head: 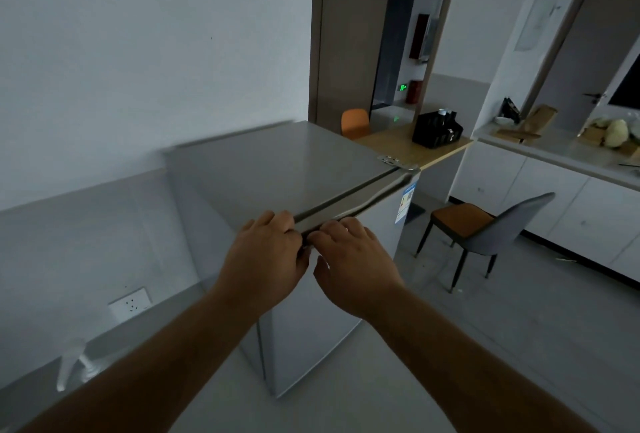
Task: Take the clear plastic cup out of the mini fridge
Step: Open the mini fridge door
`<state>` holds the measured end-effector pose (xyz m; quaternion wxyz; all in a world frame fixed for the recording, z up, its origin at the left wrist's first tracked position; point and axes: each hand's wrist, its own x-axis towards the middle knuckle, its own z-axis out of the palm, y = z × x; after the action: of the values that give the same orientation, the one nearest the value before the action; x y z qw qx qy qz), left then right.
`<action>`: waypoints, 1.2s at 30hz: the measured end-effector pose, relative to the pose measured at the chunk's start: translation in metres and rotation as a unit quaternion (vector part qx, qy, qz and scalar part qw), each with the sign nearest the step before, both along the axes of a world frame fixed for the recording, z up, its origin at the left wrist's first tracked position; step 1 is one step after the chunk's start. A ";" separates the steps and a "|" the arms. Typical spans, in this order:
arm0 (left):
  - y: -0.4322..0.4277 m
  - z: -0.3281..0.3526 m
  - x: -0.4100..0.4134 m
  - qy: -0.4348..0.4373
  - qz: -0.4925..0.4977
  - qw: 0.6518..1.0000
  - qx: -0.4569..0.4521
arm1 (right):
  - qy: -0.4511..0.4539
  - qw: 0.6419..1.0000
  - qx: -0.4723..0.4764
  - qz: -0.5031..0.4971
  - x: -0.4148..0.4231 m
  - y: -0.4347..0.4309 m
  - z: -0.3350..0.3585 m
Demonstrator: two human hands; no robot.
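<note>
A silver-grey mini fridge (277,169) stands against the white wall, seen from above. Its door (311,322) looks shut or barely ajar, with a dark gap under the top edge. My left hand (266,259) rests at the near top corner of the fridge, fingers curled over the door's upper edge. Just to its right, my right hand (353,266) has its fingertips on the same edge. Neither hand carries anything. The clear plastic cup is hidden from view.
A grey chair with an orange seat (485,228) stands on the floor right of the fridge. Behind it runs a wooden counter (398,148) with a black box (437,129). White cabinets (554,197) line the right wall. A wall socket (130,303) sits low left.
</note>
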<state>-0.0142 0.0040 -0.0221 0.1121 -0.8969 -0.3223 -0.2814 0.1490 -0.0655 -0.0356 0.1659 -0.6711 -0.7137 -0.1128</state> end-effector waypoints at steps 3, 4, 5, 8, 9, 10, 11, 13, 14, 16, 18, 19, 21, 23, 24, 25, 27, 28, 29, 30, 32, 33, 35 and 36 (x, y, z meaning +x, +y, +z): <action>-0.010 0.002 0.006 0.003 -0.024 1.000 -0.020 | -0.006 1.000 0.000 -0.002 0.006 -0.007 0.002; -0.015 0.003 0.009 -0.003 -0.035 0.999 -0.026 | -0.013 1.000 -0.002 -0.002 0.010 -0.011 0.003; -0.019 0.005 0.012 -0.012 -0.043 0.998 -0.034 | -0.016 1.000 -0.002 -0.002 0.014 -0.016 0.004; -0.028 0.008 0.018 -0.041 -0.067 0.994 -0.080 | -0.003 1.000 0.002 -0.003 0.026 -0.031 0.006; -0.031 0.010 0.021 -0.043 -0.078 0.991 -0.104 | 0.001 1.000 0.002 -0.003 0.029 -0.037 0.006; -0.033 0.011 0.024 -0.044 -0.090 0.987 -0.126 | 0.006 1.000 0.000 -0.003 0.033 -0.043 0.007; -0.035 0.012 0.027 -0.045 -0.103 0.983 -0.144 | 0.010 1.000 -0.002 -0.004 0.037 -0.049 0.007; -0.040 0.015 0.035 -0.045 -0.129 0.976 -0.167 | 0.018 1.000 -0.006 -0.011 0.045 -0.061 0.008; -0.043 0.016 0.039 -0.039 -0.140 0.974 -0.176 | 0.024 1.000 -0.008 -0.015 0.049 -0.068 0.008; -0.051 0.017 0.049 -0.022 -0.159 0.969 -0.186 | 0.038 0.999 -0.011 -0.022 0.056 -0.082 0.010; -0.061 0.018 0.059 -0.012 -0.169 0.967 -0.188 | 0.048 0.998 -0.013 -0.032 0.066 -0.095 0.012; -0.066 0.019 0.064 -0.013 -0.173 0.966 -0.192 | 0.052 0.998 -0.015 -0.039 0.072 -0.103 0.013; -0.078 0.021 0.075 -0.012 -0.183 0.962 -0.203 | 0.057 0.997 -0.022 -0.057 0.083 -0.117 0.014; -0.092 0.023 0.088 0.003 -0.194 0.959 -0.205 | 0.061 0.995 -0.029 -0.077 0.096 -0.134 0.016; -0.097 0.024 0.094 0.012 -0.199 0.958 -0.206 | 0.060 0.994 -0.031 -0.086 0.101 -0.142 0.018; -0.100 0.024 0.098 0.021 -0.200 0.957 -0.208 | 0.057 0.994 -0.035 -0.091 0.105 -0.145 0.019; -0.111 0.026 0.111 0.033 -0.210 0.954 -0.211 | 0.051 0.991 -0.055 -0.110 0.115 -0.159 0.023; -0.116 0.026 0.118 0.035 -0.216 0.952 -0.215 | 0.048 0.989 -0.069 -0.120 0.120 -0.166 0.025; -0.121 0.026 0.125 0.037 -0.220 0.950 -0.216 | 0.046 0.987 -0.079 -0.129 0.126 -0.174 0.027; -0.125 0.025 0.132 0.041 -0.223 0.950 -0.215 | 0.046 0.986 -0.085 -0.137 0.132 -0.181 0.029; -0.133 0.024 0.147 0.043 -0.230 0.950 -0.207 | 0.054 0.982 -0.095 -0.154 0.143 -0.195 0.033; -0.136 0.023 0.154 0.040 -0.233 0.949 -0.206 | 0.056 0.980 -0.101 -0.162 0.148 -0.201 0.035; -0.142 0.020 0.167 0.034 -0.244 0.946 -0.210 | 0.057 0.976 -0.109 -0.177 0.156 -0.212 0.037; -0.145 0.018 0.173 0.036 -0.250 0.944 -0.212 | 0.061 0.975 -0.110 -0.184 0.158 -0.217 0.038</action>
<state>0.1589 -0.1407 -0.0044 -0.1433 -0.9611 -0.1359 -0.1930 0.3074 -0.2826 0.0021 0.1107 -0.8105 -0.5748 -0.0215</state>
